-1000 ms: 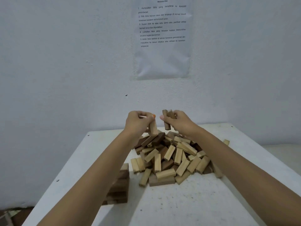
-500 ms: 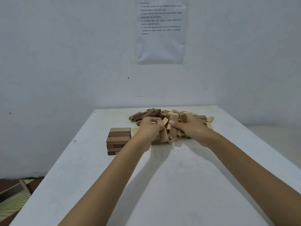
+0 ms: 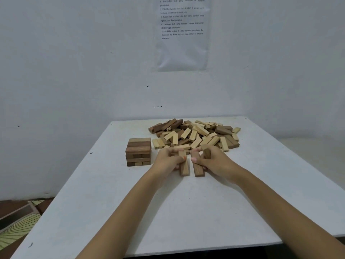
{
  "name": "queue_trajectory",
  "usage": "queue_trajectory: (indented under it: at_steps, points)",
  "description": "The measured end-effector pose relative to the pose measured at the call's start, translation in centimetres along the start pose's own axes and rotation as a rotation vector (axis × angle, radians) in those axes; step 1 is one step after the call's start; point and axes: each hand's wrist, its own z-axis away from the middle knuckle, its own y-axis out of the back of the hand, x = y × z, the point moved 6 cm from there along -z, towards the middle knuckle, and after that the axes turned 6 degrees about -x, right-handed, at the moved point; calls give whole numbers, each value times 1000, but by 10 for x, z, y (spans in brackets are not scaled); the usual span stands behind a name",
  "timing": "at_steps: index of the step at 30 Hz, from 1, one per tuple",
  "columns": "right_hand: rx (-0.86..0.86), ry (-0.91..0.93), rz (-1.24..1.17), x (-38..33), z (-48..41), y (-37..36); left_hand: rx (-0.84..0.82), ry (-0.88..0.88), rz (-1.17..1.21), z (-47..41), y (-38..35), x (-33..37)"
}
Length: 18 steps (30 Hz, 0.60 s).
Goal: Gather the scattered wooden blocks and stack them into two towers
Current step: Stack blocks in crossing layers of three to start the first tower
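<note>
At the far left, a strip of patterned floor (image 3: 16,228) shows below the edge of the white surface (image 3: 104,212). On the surface's left half stands a short tower (image 3: 139,152) of wooden blocks, several layers high, square and upright, mixing dark and pale wood. Just to its right, the left hand (image 3: 169,159) rests low on the surface, fingers curled closed around a mid-brown block (image 3: 184,168); the block lies lengthwise, its near end poking out toward the camera and touching the surface. Right beside it, nearly parallel with a narrow gap between, a second brown block (image 3: 198,170) lies under the right hand (image 3: 214,160). That hand is closed too, pinning this flat block with thumb and fingers while also gripping another brown block (image 3: 206,151) that stands upright in its fist, so it holds 2 pieces. Directly behind both hands, the loose pile (image 3: 196,134) of scattered blocks spreads across the far half of the surface toward the wall, pale and dark pieces jumbled at all angles, some printed with small numbers. On the wall above hangs a printed sheet (image 3: 182,34) of text
</note>
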Motion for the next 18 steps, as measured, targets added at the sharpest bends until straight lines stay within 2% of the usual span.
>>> queue_trajectory:
  at_steps: [5,7,11,14,18]
  points:
    - [46,30,271,-3,3,4,47,-28,-51,-2,1,-11]
    - [63,37,264,-2,4,4,63,-37,-75,-2,1,-12]
    - [-47,-81,-171,-2,9,3,73,-84,-168,-4,1,-11]
    - [-100,-86,-142,-7,14,10,82,-117,-258,-8,0,-11]
    - [-61,-100,-157,0,13,15,90,-124,-329,-12,-1,-15]
